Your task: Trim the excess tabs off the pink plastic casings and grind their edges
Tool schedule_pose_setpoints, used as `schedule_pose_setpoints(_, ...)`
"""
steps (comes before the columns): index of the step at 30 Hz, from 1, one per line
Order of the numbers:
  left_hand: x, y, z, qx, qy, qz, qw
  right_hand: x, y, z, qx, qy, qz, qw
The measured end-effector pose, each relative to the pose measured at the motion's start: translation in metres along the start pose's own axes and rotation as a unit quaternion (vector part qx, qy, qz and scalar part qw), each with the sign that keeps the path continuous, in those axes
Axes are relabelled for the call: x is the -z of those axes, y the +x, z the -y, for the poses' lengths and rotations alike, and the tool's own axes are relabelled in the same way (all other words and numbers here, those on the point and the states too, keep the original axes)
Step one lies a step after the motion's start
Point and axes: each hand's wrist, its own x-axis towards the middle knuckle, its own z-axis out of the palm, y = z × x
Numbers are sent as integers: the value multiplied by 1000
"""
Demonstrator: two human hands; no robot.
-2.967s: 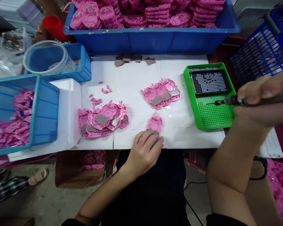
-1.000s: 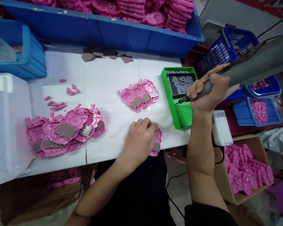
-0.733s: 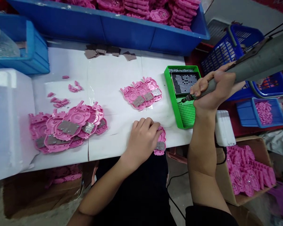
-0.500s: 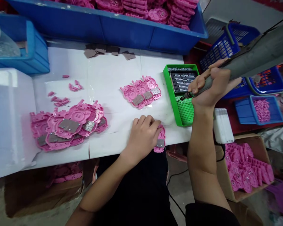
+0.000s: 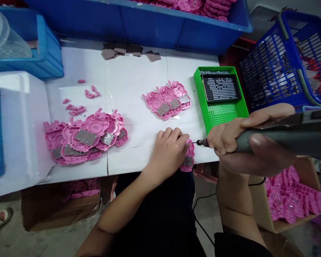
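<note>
My left hand (image 5: 171,150) holds a pink plastic housing (image 5: 187,162) at the table's front edge, its fingers curled over the left side. A grey metal plate with screws shows on that housing. In my right hand (image 5: 238,139) is a dark green electric screwdriver (image 5: 278,137), lying nearly level, with the fingers wrapped round its front end. Its thin bit reaches the upper part of the housing, close to my left fingertips; the exact contact spot is too small to make out. Behind my hands lie several overlapping pink housings (image 5: 167,100) with metal plates.
A green tray (image 5: 200,96) with a black perforated screw holder (image 5: 222,87) stands right of the housings. More housings (image 5: 87,135) are piled at left, near small pink pieces (image 5: 76,110). Blue bins (image 5: 149,26) line the back; a blue basket (image 5: 270,64) stands at right.
My right hand has brought the screwdriver from the green tray down and left to the housing. My left hand stays on the housing. The whole view has shifted slightly.
</note>
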Motion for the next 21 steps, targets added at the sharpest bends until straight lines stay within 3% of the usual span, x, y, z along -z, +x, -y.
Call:
schedule_pose_setpoints(3,1,0,-1,-1,5,1,1000,-8,4,-17,103,16,51,993)
schedule_pose_setpoints(6,2,0,-2,-2,11,-2,1000,-6,5,-23,116,8,59,991)
schedule_pose_setpoints(17,5,-3,1,-15,11,13,1000,-8,5,-35,48,-21,87,995)
schedule_pose_setpoints(21,4,-2,1,-6,14,8,1000,-2,10,-18,66,-6,86,994)
